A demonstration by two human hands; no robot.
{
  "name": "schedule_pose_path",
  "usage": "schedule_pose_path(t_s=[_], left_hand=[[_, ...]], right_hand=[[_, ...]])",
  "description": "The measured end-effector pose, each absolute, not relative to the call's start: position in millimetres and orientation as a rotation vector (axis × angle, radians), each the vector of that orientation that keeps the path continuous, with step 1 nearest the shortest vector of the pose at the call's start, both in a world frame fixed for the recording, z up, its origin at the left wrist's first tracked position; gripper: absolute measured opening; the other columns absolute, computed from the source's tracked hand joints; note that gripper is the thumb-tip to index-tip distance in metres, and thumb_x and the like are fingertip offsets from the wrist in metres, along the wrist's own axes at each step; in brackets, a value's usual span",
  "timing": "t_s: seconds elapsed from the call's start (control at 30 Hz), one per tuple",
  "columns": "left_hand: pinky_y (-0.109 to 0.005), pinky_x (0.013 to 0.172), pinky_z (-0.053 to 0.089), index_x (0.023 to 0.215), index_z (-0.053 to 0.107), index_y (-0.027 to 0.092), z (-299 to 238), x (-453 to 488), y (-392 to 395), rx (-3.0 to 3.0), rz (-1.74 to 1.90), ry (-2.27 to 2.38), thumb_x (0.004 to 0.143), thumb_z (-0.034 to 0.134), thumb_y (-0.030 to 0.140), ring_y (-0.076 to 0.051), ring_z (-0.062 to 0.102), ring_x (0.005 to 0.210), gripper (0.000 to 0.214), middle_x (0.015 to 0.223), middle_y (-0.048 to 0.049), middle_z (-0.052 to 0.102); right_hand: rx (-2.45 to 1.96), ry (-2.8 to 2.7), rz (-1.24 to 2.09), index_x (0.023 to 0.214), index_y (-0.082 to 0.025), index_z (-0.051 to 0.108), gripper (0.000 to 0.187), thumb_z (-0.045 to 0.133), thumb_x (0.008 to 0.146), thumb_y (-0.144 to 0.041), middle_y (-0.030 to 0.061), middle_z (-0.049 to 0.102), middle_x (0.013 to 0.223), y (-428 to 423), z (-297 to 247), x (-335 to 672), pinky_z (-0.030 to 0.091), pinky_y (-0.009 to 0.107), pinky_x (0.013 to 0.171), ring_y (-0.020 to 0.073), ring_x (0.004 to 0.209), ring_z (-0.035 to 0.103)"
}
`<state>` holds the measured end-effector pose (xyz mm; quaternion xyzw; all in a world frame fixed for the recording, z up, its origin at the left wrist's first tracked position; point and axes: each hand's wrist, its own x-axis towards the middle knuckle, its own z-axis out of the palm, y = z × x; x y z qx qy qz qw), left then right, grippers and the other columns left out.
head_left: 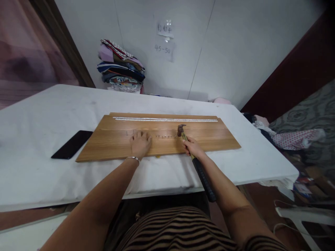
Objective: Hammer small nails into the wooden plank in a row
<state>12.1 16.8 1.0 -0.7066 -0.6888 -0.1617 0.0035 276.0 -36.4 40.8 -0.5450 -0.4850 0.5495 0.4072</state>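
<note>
A long wooden board (pixel 110 139) lies on the white table (pixel 39 115). A row of small nails (pixel 164 136) runs across the board's middle. My left hand (pixel 140 143) rests flat on the board, fingers stretched out, just left of the nails. My right hand (pixel 193 147) is closed round the handle of a hammer (pixel 201 174). The hammer's head (pixel 180 129) sits at the right end of the nail row, on or just above the board. A white strip (pixel 164 119) lies along the board's far edge.
A black phone (pixel 72 144) lies on the table left of the board. Folded fabrics (pixel 120 66) are stacked against the back wall. Clothes and clutter (pixel 293 139) lie on the floor at right, past the table's edge. A white plastic chair (pixel 306 216) stands near right.
</note>
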Motion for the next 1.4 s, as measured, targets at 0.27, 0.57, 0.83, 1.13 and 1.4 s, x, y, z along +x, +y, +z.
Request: schedule_pose_path(t_s=[0.27,0.57,0.83,1.13,1.4], left_hand=[[-0.052,0.101,0.035,0.116,0.064,0.017,3.0,12.7,16.2,-2.23,-0.53,-2.162,0.093,0.039,0.041,-0.036,0.046,0.124,0.041,0.129,-0.0183,0.058],[-0.05,0.101,0.036,0.117,0.064,0.017,5.3,13.7,14.4,-2.216,-0.492,-2.161,0.093,0.04,0.041,-0.035,0.047,0.124,0.041,0.13,-0.0178,0.058],[-0.049,0.102,0.035,0.117,0.064,0.017,5.8,14.0,14.9,-2.216,-0.486,-2.182,0.093,0.038,0.041,-0.034,0.046,0.125,0.043,0.13,-0.0172,0.057],[-0.049,0.102,0.034,0.118,0.064,0.016,2.2,13.0,16.6,-2.213,-0.477,-2.171,0.093,0.038,0.041,-0.035,0.047,0.124,0.044,0.13,-0.0176,0.058],[-0.049,0.102,0.035,0.118,0.064,0.017,6.7,14.2,14.5,-2.211,-0.466,-2.184,0.093,0.038,0.04,-0.034,0.046,0.125,0.043,0.131,-0.0174,0.057]], right_hand=[[-1.371,-1.224,1.371,0.078,-0.024,0.041,0.03,0.06,0.071,-0.046,-0.0123,0.045,0.051,-36.7,40.2,275.0,0.027,0.02,0.03,0.0055,0.029,0.035],[-1.369,-1.24,1.344,0.076,-0.024,0.04,0.031,0.06,0.071,-0.047,-0.0118,0.044,0.052,-33.3,40.1,275.1,0.028,0.021,0.029,0.0058,0.029,0.036],[-1.375,-1.235,1.331,0.078,-0.023,0.04,0.031,0.061,0.074,-0.046,-0.0116,0.044,0.053,-33.5,36.6,277.0,0.027,0.02,0.031,0.0052,0.031,0.036],[-1.383,-1.25,1.323,0.076,-0.024,0.039,0.027,0.058,0.076,-0.043,-0.0113,0.042,0.049,-32.4,33.6,277.7,0.028,0.021,0.03,0.0065,0.03,0.034],[-1.377,-1.257,1.312,0.076,-0.024,0.039,0.025,0.057,0.076,-0.042,-0.0112,0.042,0.048,-32.1,31.0,276.7,0.027,0.022,0.03,0.007,0.029,0.034]])
